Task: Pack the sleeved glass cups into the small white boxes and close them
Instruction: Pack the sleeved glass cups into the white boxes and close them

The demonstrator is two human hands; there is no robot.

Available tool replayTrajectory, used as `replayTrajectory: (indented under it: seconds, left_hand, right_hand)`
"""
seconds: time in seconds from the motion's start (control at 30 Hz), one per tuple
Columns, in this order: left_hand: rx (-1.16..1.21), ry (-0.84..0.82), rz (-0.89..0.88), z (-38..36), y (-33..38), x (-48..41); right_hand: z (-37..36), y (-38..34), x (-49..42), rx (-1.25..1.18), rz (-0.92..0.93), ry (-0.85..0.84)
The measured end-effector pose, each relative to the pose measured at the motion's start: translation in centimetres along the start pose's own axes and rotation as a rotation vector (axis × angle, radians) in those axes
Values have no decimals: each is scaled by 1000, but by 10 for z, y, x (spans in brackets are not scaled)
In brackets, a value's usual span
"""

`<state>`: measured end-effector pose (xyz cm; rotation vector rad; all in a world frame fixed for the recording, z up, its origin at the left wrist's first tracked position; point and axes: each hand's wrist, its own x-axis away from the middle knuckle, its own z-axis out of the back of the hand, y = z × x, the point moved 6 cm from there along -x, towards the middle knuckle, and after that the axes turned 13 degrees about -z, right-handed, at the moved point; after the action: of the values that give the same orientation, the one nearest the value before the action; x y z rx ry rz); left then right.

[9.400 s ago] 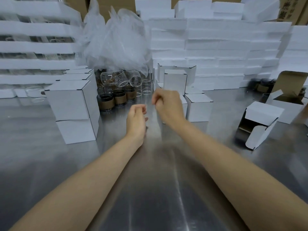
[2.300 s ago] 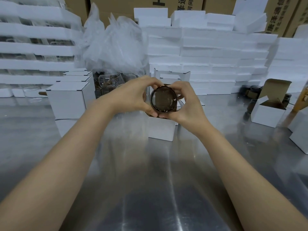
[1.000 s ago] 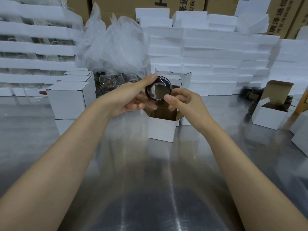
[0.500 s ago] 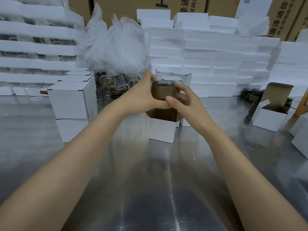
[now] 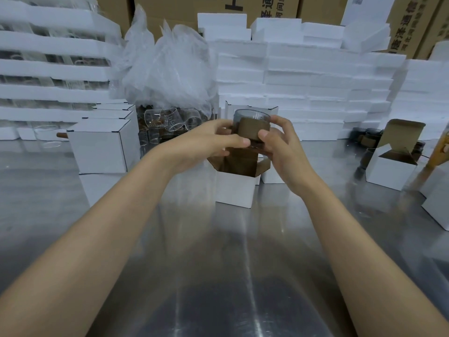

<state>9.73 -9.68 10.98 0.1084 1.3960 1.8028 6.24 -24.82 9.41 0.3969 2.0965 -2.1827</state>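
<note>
Hands, two, both on one thing: left hand point(image 5: 206, 139) and right hand point(image 5: 279, 147) grip a single sleeved glass cup point(image 5: 252, 127) from either side, thumbs pressed to the brown sleeve, fingers curled round the back. Cup upright, clear rim showing above the sleeve. It hangs just over one open white box point(image 5: 234, 190), not yet inside it; the box's flaps are spread and its brown lining shows.

Desk point(image 5: 218, 263): bare reflective metal, both forearms stretched over it.

Count of other boxes: one more open box point(image 5: 391, 171) at right, lid flap raised. One closed box point(image 5: 272, 176) just behind the middle one. Closed boxes at left point(image 5: 102, 147), the front two stacked one on the other, about three more tops staggered behind. Part of another white box point(image 5: 437, 203) at the right edge.

Loose clear glasses point(image 5: 167, 120), several, tumbled under a crumpled plastic bag point(image 5: 170, 69); exact number cannot be told. A few dark sleeved cups point(image 5: 364, 137) near the right open box, blurred.

White foam slabs point(image 5: 303, 81) stacked many layers high across the back; foam trays point(image 5: 53, 69) in layers at left.

Writing: brown cartons point(image 5: 262, 8) behind carry black print, a cropped "H" and Chinese characters, 通 among them; the rest is cut off or too small to read. Boxes and cup carry no readable label.
</note>
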Motion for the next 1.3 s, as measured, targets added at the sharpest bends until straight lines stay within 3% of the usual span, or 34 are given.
replayTrajectory:
  seconds: [0.1, 0.3, 0.4, 0.53, 0.7, 0.9, 1.1, 1.3]
  left_hand:
    - [-9, -23, -23, 3, 0, 1]
    - [-64, 86, 4, 8, -5, 2]
    - [-212, 145, 45, 7, -5, 5]
    - [-351, 142, 10, -2, 1, 3]
    - [-287, 81, 23, -5, 1, 4]
    - [-21, -72, 31, -3, 1, 4]
    - [-54, -45, 55, 1, -2, 3]
    - [-201, 112, 22, 9, -2, 3]
  right_hand:
    - [-6, 4, -2, -3, 1, -44]
    - [-8, -5, 6, 172, 89, -18]
    - [-11, -7, 8, 308, 114, 15]
    - [-9, -4, 7, 288, 75, 51]
    - [-5, -4, 6, 176, 45, 10]
    - [-6, -1, 4, 103, 65, -64]
    - [-11, -3, 7, 191, 111, -39]
    - [-8, -8, 10, 311, 136, 28]
